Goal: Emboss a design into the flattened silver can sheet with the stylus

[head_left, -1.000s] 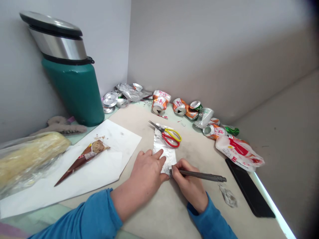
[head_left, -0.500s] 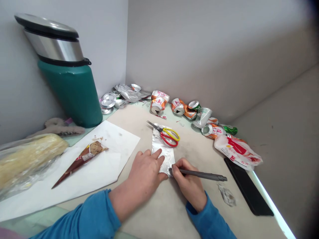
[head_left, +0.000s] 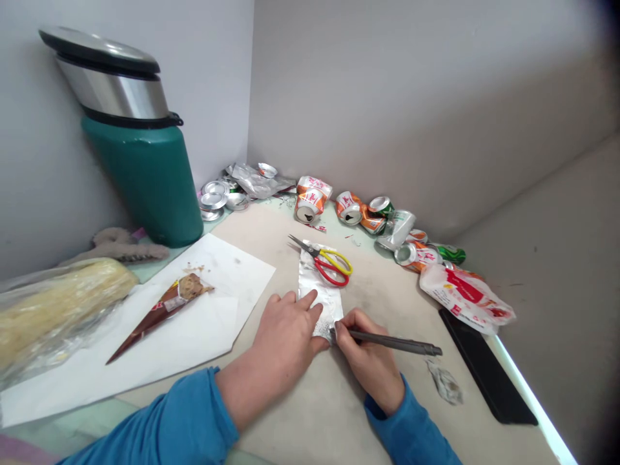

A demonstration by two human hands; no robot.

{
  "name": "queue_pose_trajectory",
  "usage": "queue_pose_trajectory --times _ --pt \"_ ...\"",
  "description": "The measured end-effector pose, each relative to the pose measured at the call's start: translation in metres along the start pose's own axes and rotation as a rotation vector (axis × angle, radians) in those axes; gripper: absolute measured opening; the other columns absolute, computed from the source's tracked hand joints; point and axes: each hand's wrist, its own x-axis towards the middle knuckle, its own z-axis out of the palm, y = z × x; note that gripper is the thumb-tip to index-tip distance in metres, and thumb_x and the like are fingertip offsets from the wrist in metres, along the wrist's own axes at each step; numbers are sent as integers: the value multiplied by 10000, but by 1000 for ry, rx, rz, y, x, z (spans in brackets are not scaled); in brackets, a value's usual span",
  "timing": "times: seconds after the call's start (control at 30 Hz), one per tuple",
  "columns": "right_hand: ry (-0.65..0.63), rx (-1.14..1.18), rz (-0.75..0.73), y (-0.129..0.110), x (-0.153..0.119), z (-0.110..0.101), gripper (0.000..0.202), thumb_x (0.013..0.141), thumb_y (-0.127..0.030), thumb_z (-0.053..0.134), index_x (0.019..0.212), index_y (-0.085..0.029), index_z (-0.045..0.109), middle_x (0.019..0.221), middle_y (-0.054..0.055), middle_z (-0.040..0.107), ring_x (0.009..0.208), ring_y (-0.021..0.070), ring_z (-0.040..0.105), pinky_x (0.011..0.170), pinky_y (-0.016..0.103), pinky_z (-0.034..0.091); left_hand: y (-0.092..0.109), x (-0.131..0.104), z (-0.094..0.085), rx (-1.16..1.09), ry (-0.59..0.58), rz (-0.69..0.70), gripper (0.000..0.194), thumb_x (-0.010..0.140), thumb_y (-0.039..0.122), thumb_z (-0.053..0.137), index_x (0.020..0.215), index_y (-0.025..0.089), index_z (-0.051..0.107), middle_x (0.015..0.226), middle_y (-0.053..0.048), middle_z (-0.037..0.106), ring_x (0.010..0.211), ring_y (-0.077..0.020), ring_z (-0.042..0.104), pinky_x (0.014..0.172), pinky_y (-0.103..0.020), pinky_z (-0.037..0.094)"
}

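A narrow silver metal sheet (head_left: 317, 282) lies flat in front of me, with small dents covering its near end. My left hand (head_left: 289, 330) rests on the sheet's left side, fingers stretched out and thumb at the near edge. In my right hand (head_left: 371, 355) is a dark grey pen (head_left: 394, 341), its tip down at the dented end near the right edge. Across the far end of the sheet lie scissors (head_left: 325, 259) with one red and one yellow handle.
Crumpled drink cans (head_left: 312, 199) line the wall. A green tumbler (head_left: 145, 174) stands at left, near cut can ends (head_left: 213, 200). White paper (head_left: 194, 329) carries an ice cream cone (head_left: 159, 310). At right are a black phone (head_left: 487, 368), a plastic packet (head_left: 465, 294) and a crumpled scrap (head_left: 445, 382).
The whole view has shifted slightly, so things appear a little further right. Both hands keep their places on the sheet, and the pen tip stays at its near end.
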Motion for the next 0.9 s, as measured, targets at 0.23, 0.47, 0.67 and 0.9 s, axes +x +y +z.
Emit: queue_pose_trajectory --times 0.23,0.47,0.67,0.9 --pt "-13 -36 15 0 0 -2 230 828 -286 517 630 -209 428 524 -58 439 516 113 410 494 234 321 0 -1 1 -1 4 -2 361 783 408 642 1096 231 616 1325 -44 545 982 -297 554 747 -417 413" --pt "-16 -46 -9 -1 -1 -2 239 821 -268 514 617 -211 404 523 -59 429 513 110 400 491 232 317 1 0 0 -5 -3 -3 351 783 401 643 1089 233 614 1325 -48 541 987 -296 553 742 -414 412" --pt "-39 -42 -18 0 -1 -3 222 821 -258 509 626 -207 416 528 -59 429 512 105 401 491 227 316 0 0 0 -9 -2 -4 360 781 401 646 1093 223 616 1329 -48 540 987 -303 554 743 -429 421" --pt "-62 -43 -33 1 -1 -4 209 815 -255 513 630 -203 432 535 -53 443 514 106 410 491 228 319 0 1 2 -7 2 -7 358 781 406 646 1087 223 619 1326 -38 544 981 -305 557 745 -439 432"
